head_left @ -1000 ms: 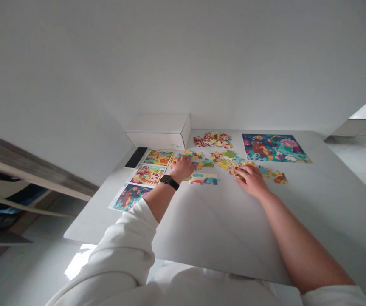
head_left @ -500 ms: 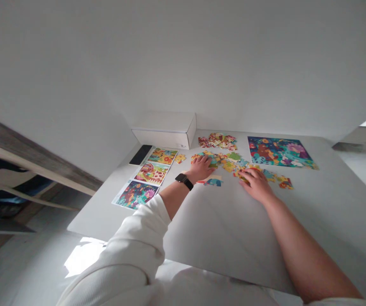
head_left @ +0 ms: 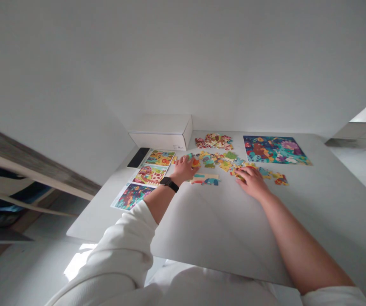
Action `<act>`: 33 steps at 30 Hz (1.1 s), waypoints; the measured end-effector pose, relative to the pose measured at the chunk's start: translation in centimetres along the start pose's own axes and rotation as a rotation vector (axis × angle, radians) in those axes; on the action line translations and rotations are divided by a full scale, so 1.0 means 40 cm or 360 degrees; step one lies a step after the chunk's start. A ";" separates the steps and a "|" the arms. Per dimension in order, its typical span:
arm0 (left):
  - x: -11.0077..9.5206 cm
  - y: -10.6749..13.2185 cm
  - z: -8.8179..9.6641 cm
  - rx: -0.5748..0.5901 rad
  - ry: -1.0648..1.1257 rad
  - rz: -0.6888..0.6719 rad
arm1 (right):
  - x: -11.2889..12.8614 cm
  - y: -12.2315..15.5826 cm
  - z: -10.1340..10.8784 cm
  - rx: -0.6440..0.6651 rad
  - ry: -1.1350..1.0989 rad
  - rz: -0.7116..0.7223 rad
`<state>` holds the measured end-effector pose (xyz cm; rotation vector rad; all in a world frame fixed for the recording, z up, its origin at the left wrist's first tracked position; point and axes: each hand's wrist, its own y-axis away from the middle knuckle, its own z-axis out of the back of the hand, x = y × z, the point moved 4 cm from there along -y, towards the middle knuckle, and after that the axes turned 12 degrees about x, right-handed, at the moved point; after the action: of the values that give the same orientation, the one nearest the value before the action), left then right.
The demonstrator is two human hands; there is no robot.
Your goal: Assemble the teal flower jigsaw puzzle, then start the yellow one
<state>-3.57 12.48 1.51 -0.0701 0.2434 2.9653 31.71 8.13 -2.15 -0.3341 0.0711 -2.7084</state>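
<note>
lying far left: black phone (head_left: 137,157) beside three printed picture sheets (head_left: 150,174)
left hand (head_left: 183,168): fingers bunched narrow at the loose jigsaw pieces (head_left: 213,159); cannot tell if holding one
right hand (head_left: 251,180): fingers curved down onto the same pieces; hold unclear
far right: large printed picture (head_left: 275,150)
risk: a dragging palm could scatter the loose pieces

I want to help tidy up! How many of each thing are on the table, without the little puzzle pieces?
Small picture sheets: 3
Large picture square: 1
White box: 1
Black phone: 1
Total: 6
Puzzle pieces left out, as you asked.
</note>
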 end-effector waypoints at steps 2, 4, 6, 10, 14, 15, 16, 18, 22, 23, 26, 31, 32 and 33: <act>-0.026 -0.017 -0.002 -0.0017 0.0019 -0.0133 | 0.001 0.000 0.002 0.0002 0.0002 0.0002; -0.064 -0.036 -0.006 -0.0009 0.0031 -0.0254 | 0.002 0.000 0.003 0.0006 0.0011 0.0013; -0.106 -0.049 -0.008 0.0013 0.0054 -0.0380 | 0.001 0.000 0.003 0.0007 0.0028 0.0023; -0.169 -0.054 -0.014 0.0102 0.0088 -0.0636 | -0.005 -0.001 -0.002 0.0005 0.0052 0.0041; -0.177 -0.039 -0.016 0.0075 0.0068 -0.0684 | -0.008 -0.003 -0.005 -0.0003 0.0055 0.0040; -0.173 -0.034 -0.016 0.0067 0.0057 -0.0670 | -0.008 -0.003 -0.005 0.0001 0.0051 0.0038; -0.168 -0.029 -0.016 0.0065 0.0048 -0.0652 | -0.007 -0.003 -0.004 0.0006 0.0046 0.0034; -0.156 -0.019 -0.015 0.0063 0.0036 -0.0591 | -0.004 -0.004 -0.001 0.0017 0.0029 0.0023; -0.132 -0.012 -0.011 -0.0034 0.0039 -0.0294 | 0.008 -0.005 0.010 0.0014 -0.0017 -0.0004; -0.133 -0.014 -0.010 -0.0062 0.0049 -0.0240 | 0.011 -0.005 0.013 0.0009 -0.0030 -0.0013; -0.172 -0.024 -0.010 -0.0079 0.0086 -0.0303 | 0.015 -0.005 0.027 0.0000 -0.0049 -0.0091; -0.297 -0.049 -0.010 0.0039 0.0104 -0.0648 | 0.005 0.000 0.051 -0.0016 -0.0026 -0.0287; -0.317 -0.053 -0.010 0.0061 0.0104 -0.0695 | 0.003 0.000 0.054 -0.0020 -0.0031 -0.0286; -0.332 -0.056 -0.011 0.0077 0.0104 -0.0723 | 0.003 0.001 0.054 -0.0026 -0.0035 -0.0272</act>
<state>9.92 12.44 1.52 -0.1892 0.2667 2.5067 32.15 8.05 -0.01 -0.3916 0.0607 -2.8739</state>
